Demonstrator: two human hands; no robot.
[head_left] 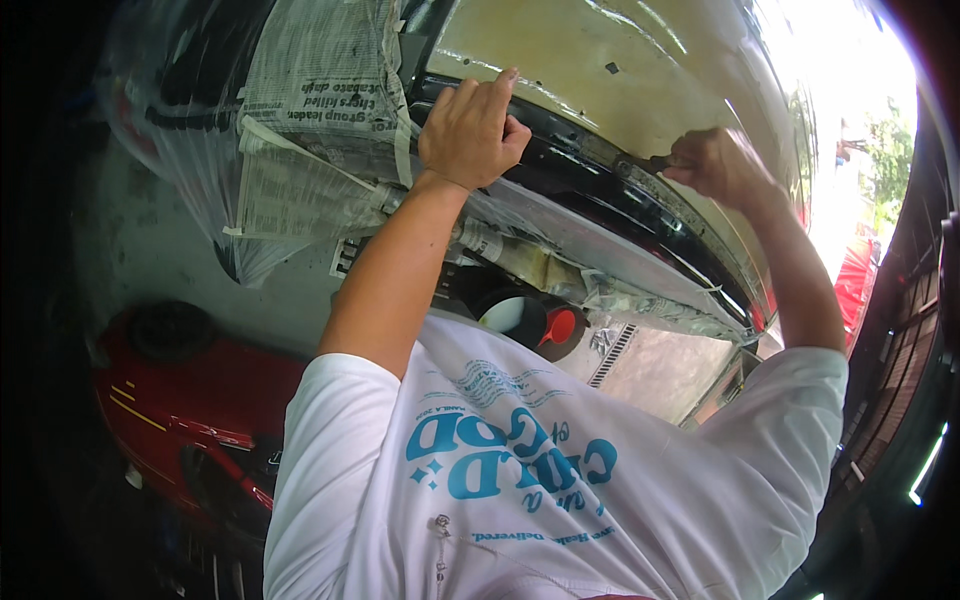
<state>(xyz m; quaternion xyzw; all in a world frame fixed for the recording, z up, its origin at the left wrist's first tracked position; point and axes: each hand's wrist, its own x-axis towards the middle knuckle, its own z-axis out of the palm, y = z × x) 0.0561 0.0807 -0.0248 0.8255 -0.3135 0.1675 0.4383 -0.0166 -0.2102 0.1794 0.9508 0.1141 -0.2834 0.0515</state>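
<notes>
My left hand rests on the black edge trim of a vehicle. Its fingers reach onto the yellowish glossy panel and its thumb stands apart; nothing shows in it. Over the same edge, farther right, my right hand is closed and partly blurred. A small dark piece sticks out from its fingertips; its kind cannot be made out. Just below that piece, a speckled grey, worn strip runs along the edge. A few dark spots mark the panel.
Newspaper and clear plastic sheeting cover the vehicle at the left. More masking paper hangs below the edge. A red cup-like container sits below, by my shirt. A red car stands at lower left.
</notes>
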